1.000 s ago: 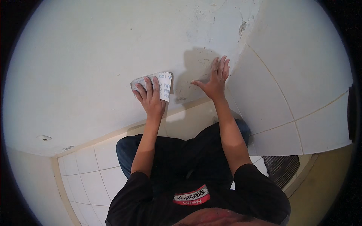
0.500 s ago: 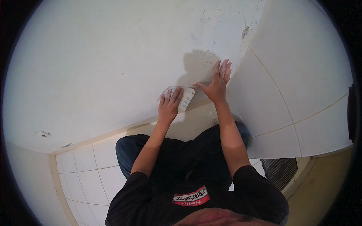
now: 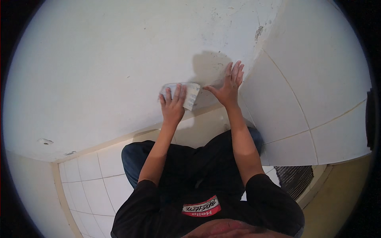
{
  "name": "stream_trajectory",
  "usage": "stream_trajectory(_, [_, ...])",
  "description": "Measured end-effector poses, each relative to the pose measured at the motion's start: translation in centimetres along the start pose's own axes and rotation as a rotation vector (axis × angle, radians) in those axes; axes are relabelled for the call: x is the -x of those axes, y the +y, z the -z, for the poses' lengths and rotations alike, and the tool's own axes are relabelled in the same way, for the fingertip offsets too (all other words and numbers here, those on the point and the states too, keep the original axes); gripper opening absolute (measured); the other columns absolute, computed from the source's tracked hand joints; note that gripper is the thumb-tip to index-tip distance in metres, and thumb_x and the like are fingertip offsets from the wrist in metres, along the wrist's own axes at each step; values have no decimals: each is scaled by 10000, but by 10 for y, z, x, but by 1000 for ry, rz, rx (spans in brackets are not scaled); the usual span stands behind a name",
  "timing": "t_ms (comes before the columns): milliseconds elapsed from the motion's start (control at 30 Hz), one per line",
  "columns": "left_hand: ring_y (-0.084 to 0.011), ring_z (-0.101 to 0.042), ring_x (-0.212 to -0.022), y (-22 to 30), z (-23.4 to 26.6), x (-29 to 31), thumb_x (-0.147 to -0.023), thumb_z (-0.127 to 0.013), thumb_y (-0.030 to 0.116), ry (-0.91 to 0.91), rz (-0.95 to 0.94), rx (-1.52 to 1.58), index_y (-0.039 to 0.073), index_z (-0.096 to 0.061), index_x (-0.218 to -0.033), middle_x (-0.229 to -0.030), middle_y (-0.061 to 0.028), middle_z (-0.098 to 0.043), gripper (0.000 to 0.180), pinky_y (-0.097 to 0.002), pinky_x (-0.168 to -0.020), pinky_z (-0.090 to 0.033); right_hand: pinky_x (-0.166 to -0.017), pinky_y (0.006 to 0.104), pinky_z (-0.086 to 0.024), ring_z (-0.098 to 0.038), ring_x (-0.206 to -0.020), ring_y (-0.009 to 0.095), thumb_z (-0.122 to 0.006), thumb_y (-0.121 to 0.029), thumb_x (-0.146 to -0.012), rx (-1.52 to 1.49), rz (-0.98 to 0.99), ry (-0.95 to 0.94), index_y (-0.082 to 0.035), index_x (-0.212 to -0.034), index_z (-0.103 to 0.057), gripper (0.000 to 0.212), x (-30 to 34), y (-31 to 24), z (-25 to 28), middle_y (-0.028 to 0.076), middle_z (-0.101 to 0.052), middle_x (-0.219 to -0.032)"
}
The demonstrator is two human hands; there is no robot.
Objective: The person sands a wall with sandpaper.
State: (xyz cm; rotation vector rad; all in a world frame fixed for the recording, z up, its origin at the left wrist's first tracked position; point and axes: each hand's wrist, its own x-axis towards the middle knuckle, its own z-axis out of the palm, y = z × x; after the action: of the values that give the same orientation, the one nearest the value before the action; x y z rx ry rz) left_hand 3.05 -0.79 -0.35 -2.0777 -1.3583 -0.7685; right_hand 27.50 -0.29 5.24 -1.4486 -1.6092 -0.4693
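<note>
A sheet of sandpaper (image 3: 193, 93), its pale printed backing outward, lies against the white wall (image 3: 103, 75) in front of me. My left hand (image 3: 173, 106) presses it there with the fingers laid over it; the sheet's right part sticks out past them and is slightly blurred. To the right, my right hand (image 3: 228, 89) rests at the wall near the corner, fingers stretched up and thumb spread toward the sheet, holding nothing.
A tiled wall (image 3: 281, 103) adjoins on the right. Scuffs and chipped paint (image 3: 258, 32) mark the wall near the corner. White floor tiles (image 3: 89, 170) lie at the lower left, a dark ribbed mat (image 3: 294, 180) at the lower right. My bent knees (image 3: 137, 156) are close to the wall.
My left hand has slid up and a little to the left along the wall, taking the sandpaper with it. The right hand stays almost in place.
</note>
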Motion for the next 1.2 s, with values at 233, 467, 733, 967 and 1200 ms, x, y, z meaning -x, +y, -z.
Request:
stream_trajectory(233, [-285,-514,-1283,14,-12,17,-869,-526,92,-68,-86,108,266,-539,-1455,-1540,74,-471,611,-567,-1062,-366,-1195,614,-63,16,-1518,495,-800,-710,-635,8,-1,-26,-50,-1610,-96,1372,2,0,1,298,-8,-1648])
stream_trajectory(467, [-438,-222,-1491,-19,-3,2,-894,-552,179,122,-16,-27,184,-505,-1489,-1593,-102,-394,598,-630,-1182,-75,-1192,639,-62,-8,-1522,485,-780,-737,-613,-27,-5,4,-69,-1612,-119,1372,0,-3,0,282,-31,-1653])
stream_trajectory(733, [-468,-188,-1502,-13,8,-6,-887,-548,145,185,91,145,118,-502,-1481,-1602,-147,-365,596,-678,-1166,-27,-1191,633,-65,13,-1519,490,-789,-734,-612,-4,-3,-10,-72,-1614,-100,1384,0,-1,2,282,-17,-1653])
stream_trajectory(967, [-285,-488,-1331,16,-10,16,-870,-528,90,-86,-63,132,264,-510,-1476,-1565,64,-440,631,-588,-1080,-350,-1180,663,-73,-2,-1522,483,-758,-764,-622,-14,23,36,-94,-1617,-122,1357,2,2,-2,266,-31,-1658])
stream_trajectory(1200, [-281,-449,-1372,9,-7,14,-857,-520,80,-87,-99,147,257,-516,-1476,-1558,47,-452,644,-562,-1125,-302,-1180,663,-70,1,-1523,482,-756,-757,-633,-29,-9,11,-89,-1616,-122,1348,3,1,-1,269,-26,-1658])
